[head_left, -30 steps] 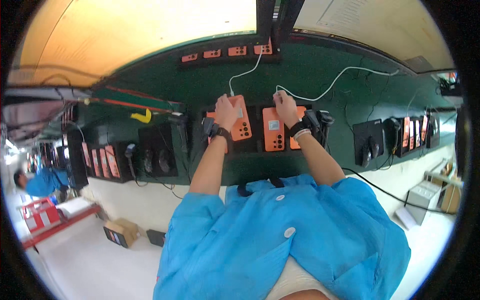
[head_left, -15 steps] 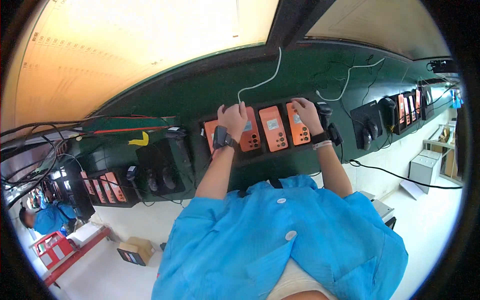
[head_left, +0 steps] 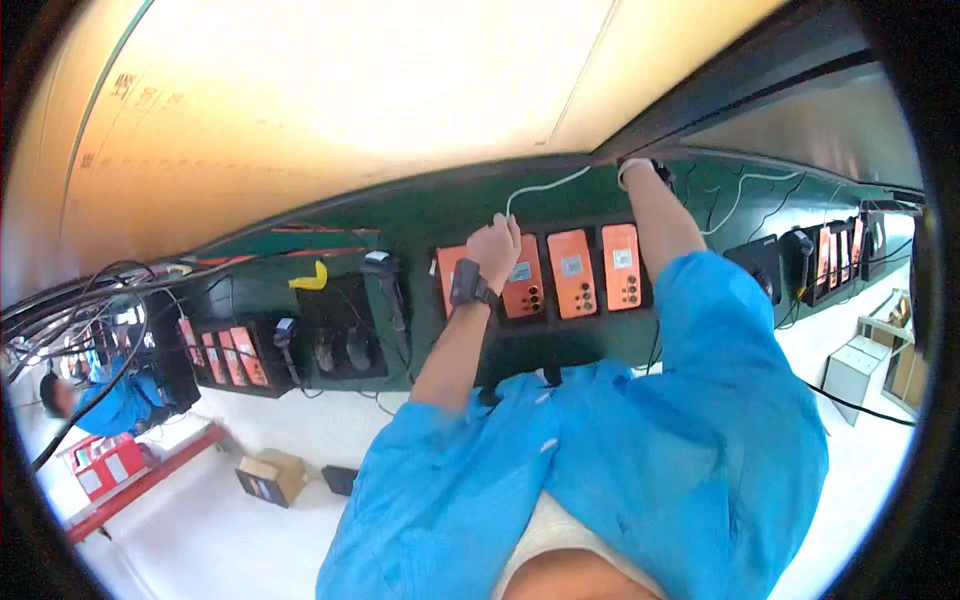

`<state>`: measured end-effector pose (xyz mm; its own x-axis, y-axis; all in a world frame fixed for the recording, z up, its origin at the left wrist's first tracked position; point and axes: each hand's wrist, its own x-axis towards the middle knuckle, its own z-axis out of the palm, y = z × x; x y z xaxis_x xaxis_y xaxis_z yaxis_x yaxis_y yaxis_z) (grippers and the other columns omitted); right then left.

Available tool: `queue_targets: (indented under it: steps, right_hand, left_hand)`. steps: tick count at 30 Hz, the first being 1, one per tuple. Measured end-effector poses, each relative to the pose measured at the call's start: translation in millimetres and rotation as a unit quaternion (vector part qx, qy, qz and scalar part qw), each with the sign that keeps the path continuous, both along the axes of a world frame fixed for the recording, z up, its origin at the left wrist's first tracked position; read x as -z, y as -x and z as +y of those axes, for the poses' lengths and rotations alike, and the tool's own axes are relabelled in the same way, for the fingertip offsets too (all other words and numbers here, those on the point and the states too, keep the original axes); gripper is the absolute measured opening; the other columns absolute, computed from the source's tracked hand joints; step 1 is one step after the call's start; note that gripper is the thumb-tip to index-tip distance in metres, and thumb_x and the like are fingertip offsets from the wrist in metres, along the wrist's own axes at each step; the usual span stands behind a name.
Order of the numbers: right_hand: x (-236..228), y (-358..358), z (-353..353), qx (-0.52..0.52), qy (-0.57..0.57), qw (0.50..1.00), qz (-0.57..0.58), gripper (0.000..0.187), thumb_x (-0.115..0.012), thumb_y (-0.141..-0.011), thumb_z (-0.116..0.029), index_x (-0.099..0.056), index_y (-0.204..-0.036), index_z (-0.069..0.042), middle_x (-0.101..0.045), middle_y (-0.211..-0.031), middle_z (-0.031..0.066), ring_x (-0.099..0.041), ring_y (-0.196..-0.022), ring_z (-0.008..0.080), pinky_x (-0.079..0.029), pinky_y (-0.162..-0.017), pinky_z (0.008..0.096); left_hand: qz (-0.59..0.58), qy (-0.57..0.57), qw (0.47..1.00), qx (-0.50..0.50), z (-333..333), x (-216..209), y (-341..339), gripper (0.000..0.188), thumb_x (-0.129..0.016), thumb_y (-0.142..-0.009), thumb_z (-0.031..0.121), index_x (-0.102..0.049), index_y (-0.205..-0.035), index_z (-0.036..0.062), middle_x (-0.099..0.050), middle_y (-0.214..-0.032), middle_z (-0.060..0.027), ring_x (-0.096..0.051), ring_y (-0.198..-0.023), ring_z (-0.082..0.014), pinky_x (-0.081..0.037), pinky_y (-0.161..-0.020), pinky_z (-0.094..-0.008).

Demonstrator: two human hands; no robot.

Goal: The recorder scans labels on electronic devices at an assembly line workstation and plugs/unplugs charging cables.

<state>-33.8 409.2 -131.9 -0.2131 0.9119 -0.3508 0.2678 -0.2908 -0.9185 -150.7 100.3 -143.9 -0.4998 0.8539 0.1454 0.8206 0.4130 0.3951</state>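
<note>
A row of orange phones lies backs up, camera lenses toward me, in a black tray on the green bench. My left hand is closed on the end of a white cable, at the far end of the second phone from the left. Its wrist partly covers the leftmost phone. My right arm reaches far across the bench past the rightmost phone. My right hand is at the lower edge of the overhead panel, its fingers hidden.
A handheld scanner stands left of the tray; beyond it are a black pad, loose cables and another tray of orange phones. A second white cable hangs at the right. A co-worker in blue is at far left.
My right hand has left the rightmost phone and stretched far forward to the panel edge. My left hand stays at the second phone with the cable. The view has shifted.
</note>
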Motion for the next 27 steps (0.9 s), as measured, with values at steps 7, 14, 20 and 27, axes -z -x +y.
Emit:
queue_targets:
  steps: [7,14,20,27]
  right_hand:
    - [-34,4,-23,0.039,0.204,0.93,0.305,0.02,-0.065,-0.085,-0.011,-0.064,-0.104,-0.008,-0.065,-0.106,0.0081,-0.064,-0.098,0.0259,-0.054,-0.079,0.0424]
    - [-29,-51,-83,0.046,0.212,0.929,0.299,0.015,-0.059,-0.076,-0.001,-0.054,-0.084,-0.012,-0.052,-0.08,0.0019,-0.055,-0.075,0.0182,-0.05,-0.067,0.0363]
    - [-58,-197,-163,0.101,0.162,0.941,0.28,0.013,-0.053,-0.073,0.0,-0.048,-0.08,-0.009,-0.047,-0.081,-0.0006,-0.05,-0.075,0.0157,-0.049,-0.072,0.0321]
    - [-39,-275,-228,0.0,0.183,0.966,0.182,0.043,-0.055,-0.077,-0.005,-0.059,-0.119,0.0,-0.061,-0.094,0.0074,-0.061,-0.085,0.0234,-0.051,-0.082,0.0374]
  left_hand:
    - [-0.022,-0.138,0.99,0.027,-23,1,-18,0.021,-0.053,-0.1,0.02,-0.063,-0.095,0.0016,-0.062,-0.107,-0.0177,-0.058,-0.106,-0.0364,-0.045,-0.095,-0.0449]
    - [-0.533,-0.395,0.704,-0.253,-71,-34,50,0.032,-0.041,-0.108,0.037,-0.053,-0.102,0.0076,-0.068,-0.101,-0.0128,-0.066,-0.094,-0.021,-0.051,-0.086,-0.035]
    - [-0.699,-0.401,0.522,-0.28,-116,-27,93,0.034,-0.044,-0.103,0.048,-0.045,-0.105,0.0142,-0.044,-0.143,-0.0242,-0.045,-0.131,-0.0356,-0.035,-0.11,-0.0539]
    - [-0.557,-0.191,0.755,-0.289,-216,1,53,0.025,-0.052,-0.102,0.027,-0.057,-0.109,0.0035,-0.052,-0.109,-0.0099,-0.055,-0.105,-0.0276,-0.044,-0.095,-0.0361]
